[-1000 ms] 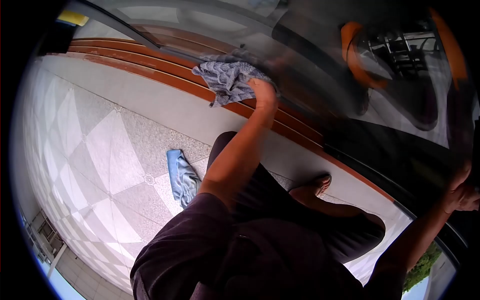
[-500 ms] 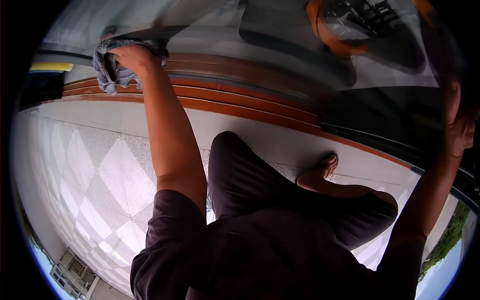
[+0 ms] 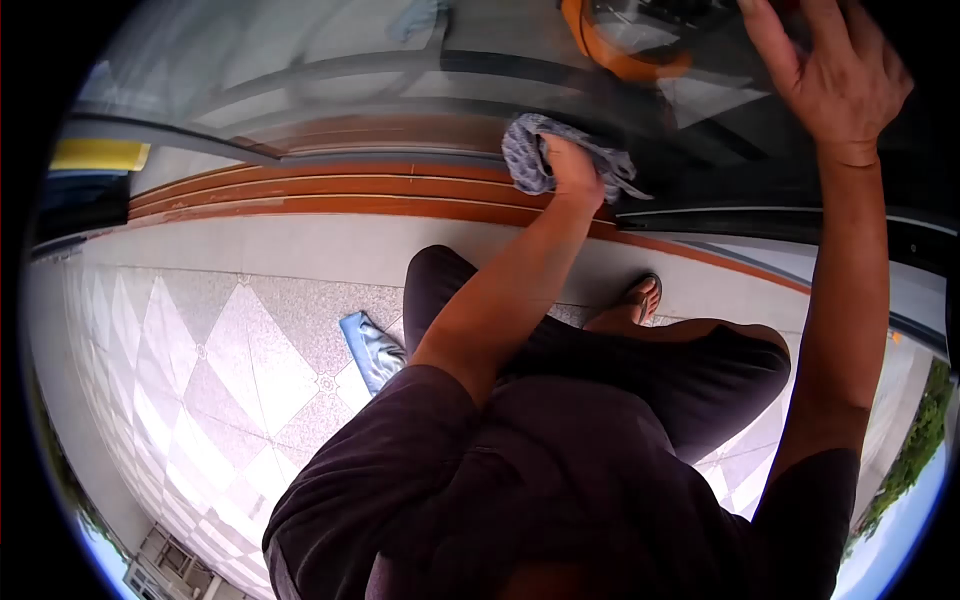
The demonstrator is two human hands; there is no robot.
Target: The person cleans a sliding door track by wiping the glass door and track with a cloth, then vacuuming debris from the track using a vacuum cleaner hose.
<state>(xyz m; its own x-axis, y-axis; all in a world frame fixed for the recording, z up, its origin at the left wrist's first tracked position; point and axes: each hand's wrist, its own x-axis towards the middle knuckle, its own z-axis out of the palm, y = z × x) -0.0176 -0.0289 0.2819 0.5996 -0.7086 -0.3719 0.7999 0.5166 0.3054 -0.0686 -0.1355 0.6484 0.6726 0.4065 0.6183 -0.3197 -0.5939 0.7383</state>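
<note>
My left hand (image 3: 574, 168) is closed on a crumpled grey-blue cloth (image 3: 524, 156). It presses the cloth against the lower part of a dark glass panel (image 3: 350, 112), just above the brown sill (image 3: 350, 192). The fingers are partly hidden by the cloth. At the upper right, my right hand (image 3: 846, 92) has its fingers spread and lies on or close to the glass near its dark frame. Nothing shows in that hand.
A blue and white item (image 3: 372, 352), perhaps folded cloth, lies on the patterned tile floor (image 3: 250, 350) beside my knee. Past the left end of the sill sits something yellow (image 3: 98, 155). An orange rounded object (image 3: 625, 60) shows in or through the glass.
My left hand has swept right along the bottom of the glass with the cloth. My right hand has moved up and slightly left. The blue item on the floor has come into view.
</note>
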